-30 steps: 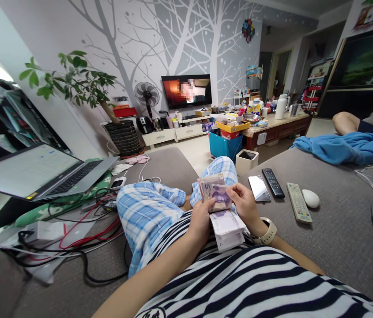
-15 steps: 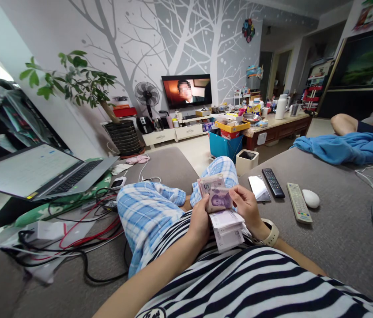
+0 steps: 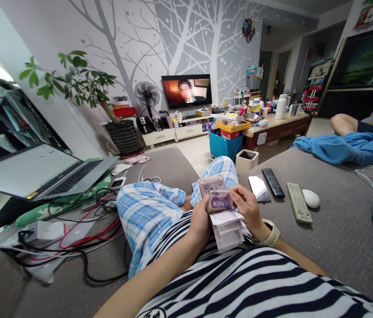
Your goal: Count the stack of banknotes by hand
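Banknotes in left hand

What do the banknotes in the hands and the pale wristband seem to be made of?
Banknotes: probably paper, matte, judging by the thin, layered sheets with purple print. Wristband: perhaps silicone or rubber, smooth, being evenly pale and curved; plastic is possible.

I hold a tilted wad of purple five-yuan banknotes just beyond my striped shirt, a large printed 5 showing on its far part. The front note bends over, its portrait facing me. On the shirt side of the wad, paler banknotes spread in overlapping, uneven steps
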